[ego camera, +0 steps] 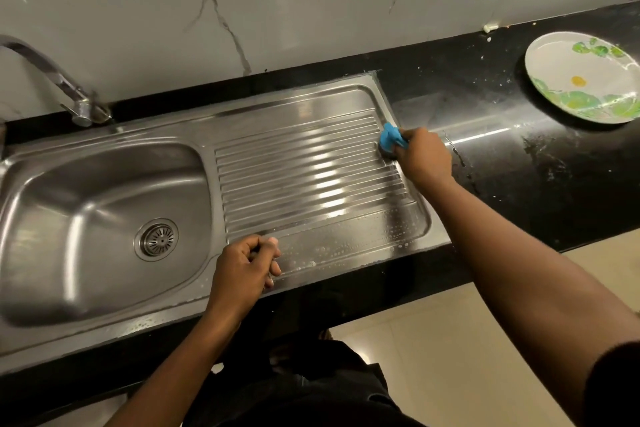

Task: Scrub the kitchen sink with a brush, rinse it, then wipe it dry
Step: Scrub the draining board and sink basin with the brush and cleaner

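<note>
A stainless steel sink point(41, 291) fills the left and middle of the head view, with a basin and drain point(156, 239) on the left and a ribbed drainboard point(304, 177) on the right. My right hand point(424, 156) grips a blue-handled brush point(391, 140) whose dark head presses on the drainboard's far right edge. My left hand point(244, 269) rests on the drainboard's near left corner with its fingers curled and nothing in it. Soapy droplets cover the drainboard's near strip.
A chrome tap point(52, 80) stands at the back left. The black countertop point(519, 166) runs to the right, wet and speckled, and holds a green-patterned plate point(581, 76). A marble wall rises behind. Beige floor shows at the lower right.
</note>
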`<state>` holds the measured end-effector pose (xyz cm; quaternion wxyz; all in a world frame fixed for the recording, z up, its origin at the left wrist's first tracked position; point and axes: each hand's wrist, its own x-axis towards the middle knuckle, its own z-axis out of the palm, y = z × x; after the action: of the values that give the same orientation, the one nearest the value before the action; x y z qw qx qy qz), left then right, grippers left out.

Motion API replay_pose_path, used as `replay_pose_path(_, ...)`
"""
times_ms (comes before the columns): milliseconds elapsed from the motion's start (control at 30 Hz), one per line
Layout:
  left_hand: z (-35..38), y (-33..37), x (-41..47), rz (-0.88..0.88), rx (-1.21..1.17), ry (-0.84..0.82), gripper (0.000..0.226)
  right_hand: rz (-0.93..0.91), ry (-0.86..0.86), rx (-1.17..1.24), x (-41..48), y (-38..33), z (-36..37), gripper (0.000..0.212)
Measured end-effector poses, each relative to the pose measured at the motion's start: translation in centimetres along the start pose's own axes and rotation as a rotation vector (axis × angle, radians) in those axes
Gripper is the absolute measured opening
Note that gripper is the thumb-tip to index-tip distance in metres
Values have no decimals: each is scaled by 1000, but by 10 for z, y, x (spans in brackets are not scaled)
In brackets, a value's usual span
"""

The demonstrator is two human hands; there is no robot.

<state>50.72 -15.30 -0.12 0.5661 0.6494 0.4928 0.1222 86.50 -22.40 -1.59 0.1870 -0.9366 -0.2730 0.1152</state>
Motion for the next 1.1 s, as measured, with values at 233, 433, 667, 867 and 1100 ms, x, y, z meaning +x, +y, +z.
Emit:
replay_pose_path(233, 10, -3, 2, -19, -3, -19, 27, 66, 39, 31, -96, 38, 2, 47)
replay_pose_path(433, 13, 0, 6, -10, -18, -26, 28, 97, 37, 47, -110, 50, 4, 49)
replay_pose_path(667, -4, -4, 5, -9, -27, 19, 30, 116, -44, 255, -107, -13, 31, 38)
replay_pose_path(867, -24, -8, 5, -3, 5, 36, 29, -135, -234, 227, -168, -115, 91, 48)
replay_pose_path(1100, -53, -16, 11, -12, -9, 7, 29, -34, -157, 155, -147, -66, 66, 41)
